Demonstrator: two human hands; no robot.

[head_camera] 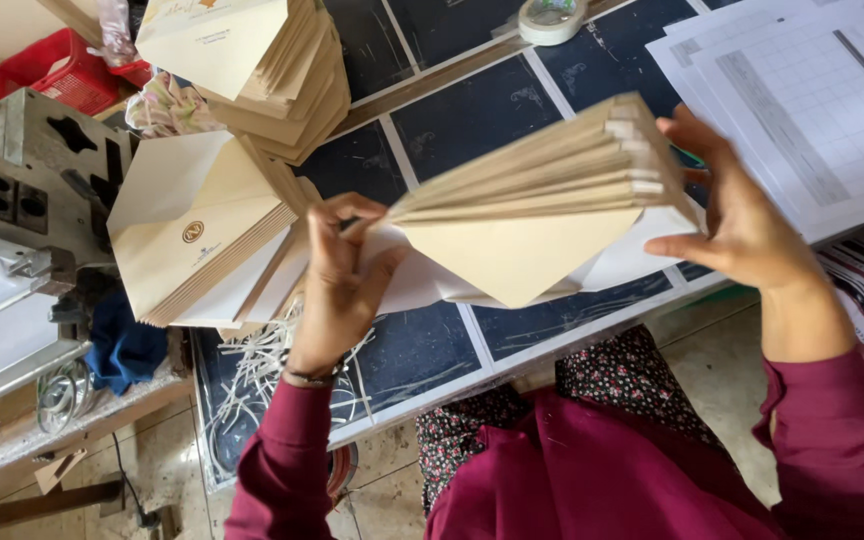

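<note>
A thick bundle of cream envelopes (542,205) is held edge-on above a dark tiled tabletop (472,105), flaps pointing down. My left hand (337,285) grips the bundle's left end, fingers curled over its edge. My right hand (742,215) clasps the right end, thumb on top and fingers underneath. White paper sheets (422,285) lie flat beneath the bundle. Both sleeves are maroon.
Two more envelope stacks sit to the left: one (197,235) beside my left hand, one (262,65) further back. Printed gridded sheets (802,90) cover the right. A tape roll (550,18), paper strips (252,370), a grey metal machine (22,190) and a red basket (57,70) surround them.
</note>
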